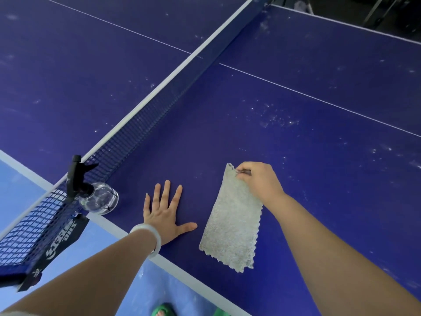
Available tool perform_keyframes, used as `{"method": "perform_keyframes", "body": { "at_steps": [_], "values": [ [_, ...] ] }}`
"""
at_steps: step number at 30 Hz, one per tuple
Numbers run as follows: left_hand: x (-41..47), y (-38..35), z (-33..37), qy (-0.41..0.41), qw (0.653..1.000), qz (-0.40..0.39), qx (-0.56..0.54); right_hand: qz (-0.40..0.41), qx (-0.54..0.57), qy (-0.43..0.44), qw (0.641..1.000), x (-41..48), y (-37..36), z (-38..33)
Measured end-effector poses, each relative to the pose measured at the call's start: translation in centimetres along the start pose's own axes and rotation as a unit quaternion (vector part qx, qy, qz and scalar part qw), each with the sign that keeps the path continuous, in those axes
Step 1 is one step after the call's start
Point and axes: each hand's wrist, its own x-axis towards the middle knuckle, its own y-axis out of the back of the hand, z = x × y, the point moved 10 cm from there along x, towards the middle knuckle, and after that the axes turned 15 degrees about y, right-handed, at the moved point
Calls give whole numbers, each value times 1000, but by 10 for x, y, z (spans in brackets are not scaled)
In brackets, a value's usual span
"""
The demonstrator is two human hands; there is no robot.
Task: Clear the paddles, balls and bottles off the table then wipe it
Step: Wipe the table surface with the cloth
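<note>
Dark blue table point(296, 106), seen from above, with white lines and pale specks scattered on both sides of the net. The net point(141, 124), dark mesh with a white top band, runs across the table from its near post point(34, 265) to the far edge. A grey cloth point(230, 226) lies flat on the table to the right of the net, well apart from it. Right hand point(259, 181), farther from the net than the cloth: the grip is closed to a pinch on the cloth's far corner. Left hand point(164, 213), between the net and the cloth: the grip is fully spread and holds nothing, palm down on the table. A clear spray bottle point(100, 198) with a black trigger head stands just beside the net's near end, at the table's edge. A pale bangle point(150, 238) circles the left wrist. A green sandal point(163, 310) shows on the light blue floor point(18, 190) below.
</note>
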Motion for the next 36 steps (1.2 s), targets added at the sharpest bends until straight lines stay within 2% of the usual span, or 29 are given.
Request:
{"method": "perform_keyframes", "body": {
  "at_steps": [5,10,13,15,17,20,22,25,27,29,31,34,36],
  "values": [
    [-1,-2,-1,-2,1000,-2,-11,35,-179,0,983,-4,1,-2],
    [-1,-1,1,-8,1000,-8,-11,25,-142,32,989,-57,-52,-18],
    [0,-2,1,-8,1000,-9,-12,18,-239,55,969,-91,-86,-20],
    [0,-3,-1,-4,1000,-15,-7,13,-276,2,961,-109,-92,0],
    [-2,-2,0,-2,1000,-13,-2,11,-287,-24,958,-125,-96,5],
    [-1,-1,0,0,1000,-9,-2,-49,-291,46,954,-132,-124,-21],
    [0,-1,-2,-9,1000,-7,-2,-60,-294,81,951,-113,-127,-34],
    [4,17,-16,-2,998,32,-50,-25,-293,42,955,-67,-104,-34],
    [11,28,-38,56,992,65,-90,-27,-287,34,957,-52,-106,-29],
    [17,25,-54,98,989,50,-102,-33,-295,41,954,-58,-119,-29],
    [19,17,-57,101,990,33,-92,-40,-305,51,950,-75,-132,-32],
    [22,9,-57,86,994,6,-75,-98,-311,136,936,-89,-151,-45],
    [23,6,-57,78,995,-11,-55,-110,-331,167,922,-67,-144,-35]
  ]
}}
